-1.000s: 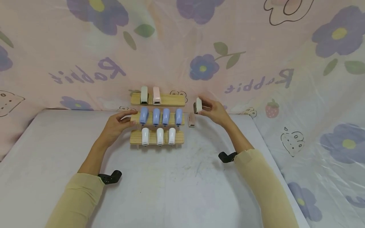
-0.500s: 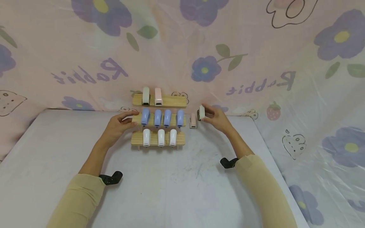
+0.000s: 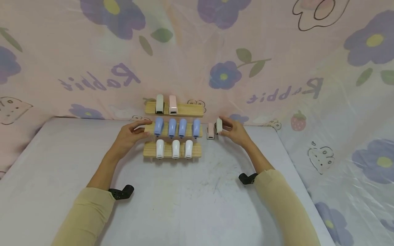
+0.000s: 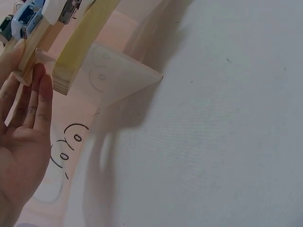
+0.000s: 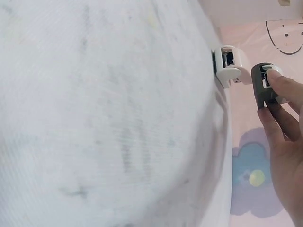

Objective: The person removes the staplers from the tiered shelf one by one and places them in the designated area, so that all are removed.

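Note:
My left hand grips the left end of the middle board of a tiered wooden rack; the left wrist view shows thumb and fingertips at the board's end. Several blue mini staplers stand on that tier. Three white staplers line the lowest board. A pale grey-green stapler and a pink stapler sit on the top one. My right hand pinches a whitish stapler with a dark base, held upright. Close to its left, beside the rack, stands another pink stapler.
A white cloth-covered table spreads in front of the rack. Close behind the rack hangs a patterned curtain. A translucent side panel supports the boards. Black wrist mounts sit on both forearms.
My right hand has brought the whitish stapler down from top-board height to beside the pink one. My left hand keeps its place on the rack. The head view has shifted slightly.

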Demonstrator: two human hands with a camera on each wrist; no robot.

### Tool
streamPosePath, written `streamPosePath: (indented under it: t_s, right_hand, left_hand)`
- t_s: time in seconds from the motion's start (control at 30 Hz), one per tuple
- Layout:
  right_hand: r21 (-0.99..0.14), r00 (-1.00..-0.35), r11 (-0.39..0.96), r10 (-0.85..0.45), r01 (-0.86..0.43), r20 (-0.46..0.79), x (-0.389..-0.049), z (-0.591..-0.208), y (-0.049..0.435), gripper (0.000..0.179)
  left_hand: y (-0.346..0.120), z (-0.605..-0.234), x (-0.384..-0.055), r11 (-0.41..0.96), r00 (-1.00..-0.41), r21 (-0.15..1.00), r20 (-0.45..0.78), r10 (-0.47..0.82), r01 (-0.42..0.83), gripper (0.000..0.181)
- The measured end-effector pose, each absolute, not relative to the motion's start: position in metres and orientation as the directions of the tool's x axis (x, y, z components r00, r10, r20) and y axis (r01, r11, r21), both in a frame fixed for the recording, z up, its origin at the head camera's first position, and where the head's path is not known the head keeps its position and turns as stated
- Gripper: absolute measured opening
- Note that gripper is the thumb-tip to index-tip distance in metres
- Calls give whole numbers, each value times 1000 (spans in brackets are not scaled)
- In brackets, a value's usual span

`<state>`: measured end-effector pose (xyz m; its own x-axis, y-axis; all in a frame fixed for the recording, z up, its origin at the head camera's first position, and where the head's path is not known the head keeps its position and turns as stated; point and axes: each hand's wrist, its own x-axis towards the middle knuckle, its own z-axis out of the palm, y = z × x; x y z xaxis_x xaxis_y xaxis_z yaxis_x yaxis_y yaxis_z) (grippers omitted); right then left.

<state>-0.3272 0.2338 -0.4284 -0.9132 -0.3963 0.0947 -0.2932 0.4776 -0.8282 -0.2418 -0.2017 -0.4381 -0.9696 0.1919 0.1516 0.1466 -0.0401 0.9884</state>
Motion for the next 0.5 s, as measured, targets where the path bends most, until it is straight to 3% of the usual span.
streamPosePath:
  t_s: [0.5]
  right_hand:
    - [-816, -927, 533, -375, -225, 11, -332, -444, 235, 72]
  left_hand:
    - [-201, -438, -241, -51, -970, 988, 154, 190, 146, 48]
